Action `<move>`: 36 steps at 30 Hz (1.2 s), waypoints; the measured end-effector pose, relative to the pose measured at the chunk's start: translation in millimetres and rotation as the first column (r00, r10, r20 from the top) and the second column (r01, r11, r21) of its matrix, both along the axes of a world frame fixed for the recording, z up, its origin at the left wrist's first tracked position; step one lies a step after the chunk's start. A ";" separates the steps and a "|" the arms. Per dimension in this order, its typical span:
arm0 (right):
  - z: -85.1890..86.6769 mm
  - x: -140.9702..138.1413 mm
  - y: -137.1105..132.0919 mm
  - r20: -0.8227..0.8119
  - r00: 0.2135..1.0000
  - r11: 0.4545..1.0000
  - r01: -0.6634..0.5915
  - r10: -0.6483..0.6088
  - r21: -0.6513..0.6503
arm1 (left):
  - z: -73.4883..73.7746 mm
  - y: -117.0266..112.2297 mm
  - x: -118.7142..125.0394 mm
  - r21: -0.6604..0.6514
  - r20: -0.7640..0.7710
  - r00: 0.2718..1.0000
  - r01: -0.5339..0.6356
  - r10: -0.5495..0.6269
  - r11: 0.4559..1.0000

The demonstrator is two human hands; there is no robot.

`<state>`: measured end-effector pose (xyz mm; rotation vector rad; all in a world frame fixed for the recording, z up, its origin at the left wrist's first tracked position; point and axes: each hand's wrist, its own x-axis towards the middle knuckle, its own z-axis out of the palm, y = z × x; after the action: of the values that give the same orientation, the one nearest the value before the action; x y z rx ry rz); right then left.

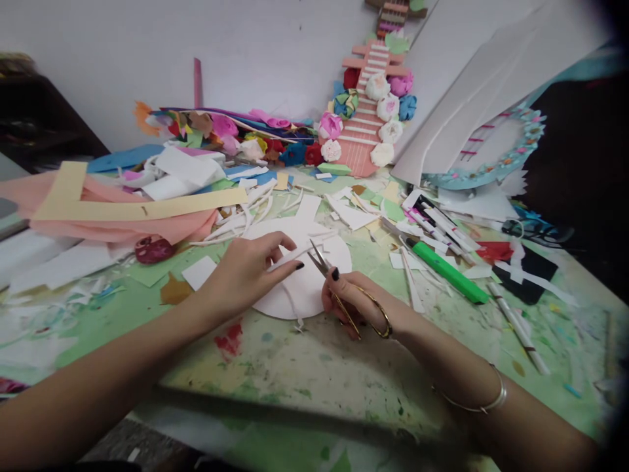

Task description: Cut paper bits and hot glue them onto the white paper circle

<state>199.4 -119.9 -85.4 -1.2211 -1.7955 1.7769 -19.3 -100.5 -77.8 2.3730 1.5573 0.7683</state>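
Note:
My left hand (250,265) pinches a narrow white paper strip (291,254) between thumb and fingers. The strip points right, towards the scissors. Gold-handled scissors (320,260) are gripped in my right hand (356,298), their blades slightly parted and pointing up and left near the strip's end. Whether the blades touch the strip I cannot tell. Beneath both hands lies a round white paper piece (275,305) with a tab at its far side. A thin twisted white strip (291,298) rests on its near part.
White scraps and a cream L-shaped strip (147,208) lie left, beside a dark red object (154,250). A green cutter (447,272) and several markers (518,328) are at right. A flower-decorated paper guitar (363,131) leans on the back wall.

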 end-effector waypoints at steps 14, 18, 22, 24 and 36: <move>-1.7 15.7 3.9 0.171 0.959 0.971 0.206 -0.225 0.118 | -5.7 20.5 -9.2 -0.013 -0.302 0.925 -0.245 0.229 0.970; 2.8 46.4 23.5 0.546 0.701 0.851 0.168 -0.458 0.498 | -10.1 39.2 -24.4 0.091 -0.420 0.807 -0.417 0.414 0.904; 4.2 71.7 37.6 0.699 0.444 0.807 0.105 -0.561 0.581 | -22.1 49.9 -33.2 0.084 -0.476 0.798 -0.376 0.368 0.923; 4.8 78.0 39.6 0.715 0.397 0.800 0.092 -0.576 0.593 | -27.5 52.5 -34.1 0.078 -0.465 0.812 -0.360 0.354 0.930; 14.5 75.1 28.4 0.770 0.266 0.795 -0.024 -0.579 0.606 | -34.7 43.5 2.5 0.053 -0.255 0.963 -0.080 0.091 0.995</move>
<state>274.5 -91.5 -70.9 -2.3899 -2.0707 0.0818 -16.8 -57.0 -112.5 2.5347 1.7683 0.5290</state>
